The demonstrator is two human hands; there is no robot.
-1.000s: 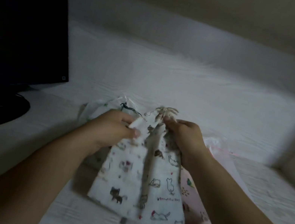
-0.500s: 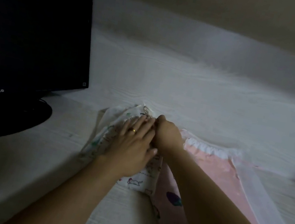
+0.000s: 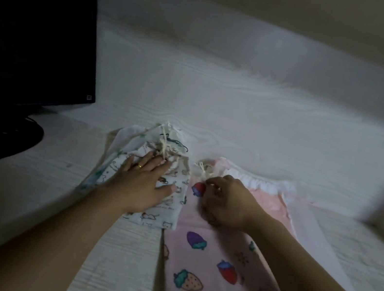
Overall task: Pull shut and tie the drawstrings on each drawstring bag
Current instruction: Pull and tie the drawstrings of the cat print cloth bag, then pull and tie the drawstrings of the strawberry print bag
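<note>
Nearest us, the pink bag (image 3: 206, 263) with the strawberry print lay flat under our right forearm, its mouth ungathered. Our right hand (image 3: 227, 203) sat on its upper part, fingers curled, pinching cloth or cord near the cream drawstring (image 3: 203, 170) just beyond the knuckles; which of the two we could not tell. Beside it, our left hand (image 3: 143, 183) rested flat with fingers spread on the cat-print bag (image 3: 170, 203). That bag's cords (image 3: 164, 148) lay knotted just past the fingertips. One second before, both hands held the cat-print bag upright; it was now laid down. We judged it finished and the pink bag next. Monitor (image 3: 27, 26) stood far off left.
</note>
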